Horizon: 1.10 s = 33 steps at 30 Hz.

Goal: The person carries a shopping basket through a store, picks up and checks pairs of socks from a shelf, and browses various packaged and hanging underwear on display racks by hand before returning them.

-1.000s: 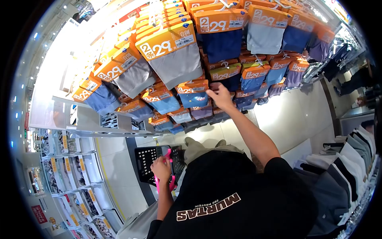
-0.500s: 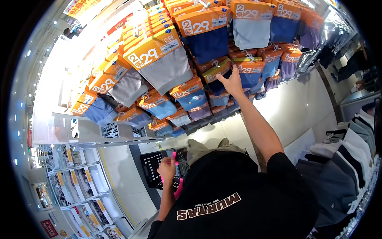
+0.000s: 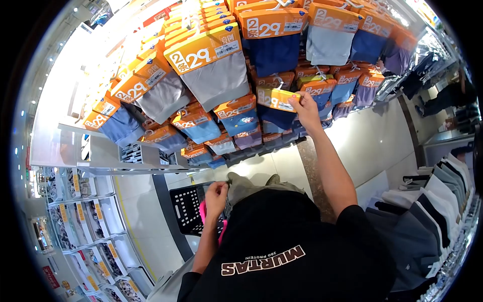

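My right hand [image 3: 308, 111] pinches the right end of a yellow-orange header card on a dark navy garment pack [image 3: 277, 99], in the lower row of a hanging display. Beside it, to the left, hangs a blue pack [image 3: 238, 117] with an orange card. My left hand [image 3: 216, 195] is closed near my waist; what its curled fingers hold, if anything, is hidden. A black basket [image 3: 185, 209] with pink handles [image 3: 203, 211] hangs by my left wrist and forearm.
Larger packs, one grey [image 3: 211, 80] and one navy [image 3: 274, 53], hang above on hooks. White shelves [image 3: 85, 216] with small goods stand at the left. Hung clothes [image 3: 417, 216] fill the lower right. Pale floor tiles [image 3: 362, 146] lie beyond my right arm.
My right hand has closed on the card's right end, and the card now faces me more squarely. My left hand has risen a little, with the pink handles now lower beside the forearm.
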### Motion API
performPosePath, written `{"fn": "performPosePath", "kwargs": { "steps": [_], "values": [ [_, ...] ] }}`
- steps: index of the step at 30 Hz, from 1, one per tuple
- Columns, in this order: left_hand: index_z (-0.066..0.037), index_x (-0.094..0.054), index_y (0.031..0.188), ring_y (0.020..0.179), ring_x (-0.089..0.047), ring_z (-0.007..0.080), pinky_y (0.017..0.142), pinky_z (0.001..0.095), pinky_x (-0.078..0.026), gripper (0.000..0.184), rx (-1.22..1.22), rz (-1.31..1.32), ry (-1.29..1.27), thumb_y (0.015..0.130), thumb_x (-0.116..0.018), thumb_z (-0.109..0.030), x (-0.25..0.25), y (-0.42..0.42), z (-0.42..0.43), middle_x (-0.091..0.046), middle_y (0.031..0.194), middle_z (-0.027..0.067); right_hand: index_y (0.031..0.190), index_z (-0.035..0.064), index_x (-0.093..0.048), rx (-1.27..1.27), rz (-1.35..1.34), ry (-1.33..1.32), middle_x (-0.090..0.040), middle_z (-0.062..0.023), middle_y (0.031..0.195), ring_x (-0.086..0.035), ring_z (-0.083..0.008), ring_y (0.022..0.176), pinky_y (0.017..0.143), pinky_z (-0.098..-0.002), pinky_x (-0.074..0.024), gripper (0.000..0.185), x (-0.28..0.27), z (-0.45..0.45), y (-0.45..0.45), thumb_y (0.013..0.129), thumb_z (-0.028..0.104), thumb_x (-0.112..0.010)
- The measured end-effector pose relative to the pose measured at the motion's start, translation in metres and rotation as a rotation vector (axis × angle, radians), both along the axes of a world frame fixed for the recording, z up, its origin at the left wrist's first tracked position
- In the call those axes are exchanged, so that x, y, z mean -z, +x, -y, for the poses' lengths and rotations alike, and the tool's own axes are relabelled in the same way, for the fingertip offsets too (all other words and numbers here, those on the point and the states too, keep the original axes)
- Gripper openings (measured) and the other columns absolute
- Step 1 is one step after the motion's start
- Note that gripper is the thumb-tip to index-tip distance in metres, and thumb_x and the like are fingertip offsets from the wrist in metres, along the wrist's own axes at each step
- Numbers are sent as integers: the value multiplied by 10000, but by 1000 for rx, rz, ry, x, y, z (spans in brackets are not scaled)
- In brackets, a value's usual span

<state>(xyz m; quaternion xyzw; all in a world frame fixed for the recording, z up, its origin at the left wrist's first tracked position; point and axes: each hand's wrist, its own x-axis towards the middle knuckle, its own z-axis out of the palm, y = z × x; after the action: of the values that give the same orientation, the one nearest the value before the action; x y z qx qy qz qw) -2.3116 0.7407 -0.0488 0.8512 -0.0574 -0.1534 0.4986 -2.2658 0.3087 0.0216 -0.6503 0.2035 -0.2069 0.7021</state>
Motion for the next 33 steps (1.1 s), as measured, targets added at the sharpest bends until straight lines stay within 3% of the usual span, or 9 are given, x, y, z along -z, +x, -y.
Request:
{"fn": "performPosePath", "kwargs": {
  "steps": [5, 12, 16, 19, 23, 26, 30, 31, 33],
  "values": [
    [26, -668, 1085, 805, -610, 105, 718, 259, -486, 212, 157, -58, -124, 964, -662, -147, -19, 13, 58, -686, 897, 64, 1141, 9, -587, 83, 64, 76, -665, -48, 1002, -621, -90, 922, 835, -242, -484, 255, -21, -2, -35, 1030, 237, -606],
    [22, -639, 1210, 1000, -666, 145, 910, 277, -501, 315, 260, -167, -494, 999, -642, -211, -67, 11, 132, -716, 1028, 65, 1170, 17, -615, -53, -4, 627, -700, -64, 1068, -693, -136, 949, 861, -290, -564, 271, -5, -44, -84, 1042, 253, -579],
    [19, -612, 1262, 919, -628, 86, 833, 262, -510, 312, 453, -267, -519, 1010, -620, -166, -66, 6, 136, -697, 1016, 34, 1197, 11, -602, -27, -69, 747, -692, -83, 1096, -694, -159, 975, 869, -311, -571, 293, 4, -73, -101, 1050, 261, -561],
    [26, -632, 1190, 836, -586, 40, 742, 219, -487, 228, 375, -432, -625, 1022, -605, -127, -74, -5, 143, -678, 971, 9, 1256, 48, -597, -14, -92, 794, -665, -99, 1170, -666, -156, 1040, 893, -311, -551, 313, 20, -88, -113, 1052, 282, -554],
    [11, -646, 1110, 801, -591, 34, 725, 200, -487, 174, 292, -555, -688, 1030, -603, -137, -84, -9, 152, -677, 939, 3, 1339, 101, -595, -6, -358, 319, -628, -105, 1240, -610, -150, 1098, 911, -290, -501, 347, 38, -108, -121, 1025, 249, -611],
    [7, -644, 1124, 815, -627, 50, 736, 213, -508, 190, 195, -551, -705, 1025, -615, -153, -86, -2, 152, -691, 933, 14, 1332, 71, -598, -13, -283, -71, -634, -101, 1233, -613, -160, 1092, 925, -296, -499, 356, 41, -107, -118, 1013, 224, -631],
    [-6, -651, 1112, 806, -643, 65, 729, 225, -518, 176, 32, -563, -772, 1017, -627, -153, -77, 1, 148, -706, 950, 35, 1383, 59, -550, -357, -209, -51, -601, -109, 1305, -603, -188, 1138, 976, -334, -484, 485, 5, -101, -121, 953, 227, -698],
    [-9, -652, 1109, 806, -643, 65, 734, 226, -521, 172, 19, -554, -789, 1016, -628, -152, -76, 0, 148, -706, 949, 36, 1400, 64, -544, -415, -82, -158, -550, -124, 1385, -577, -217, 1196, 1031, -362, -454, 560, -6, -105, -124, 905, 236, -740],
    [-15, -653, 1101, 809, -645, 66, 740, 228, -524, 163, -22, -555, -818, 1014, -632, -151, -75, -1, 149, -709, 946, 36, 1386, 53, -558, -439, -6, -315, -567, -139, 1351, -572, -233, 1223, 1046, -368, -448, 587, -30, -118, -125, 869, 215, -782]
  ]
}}
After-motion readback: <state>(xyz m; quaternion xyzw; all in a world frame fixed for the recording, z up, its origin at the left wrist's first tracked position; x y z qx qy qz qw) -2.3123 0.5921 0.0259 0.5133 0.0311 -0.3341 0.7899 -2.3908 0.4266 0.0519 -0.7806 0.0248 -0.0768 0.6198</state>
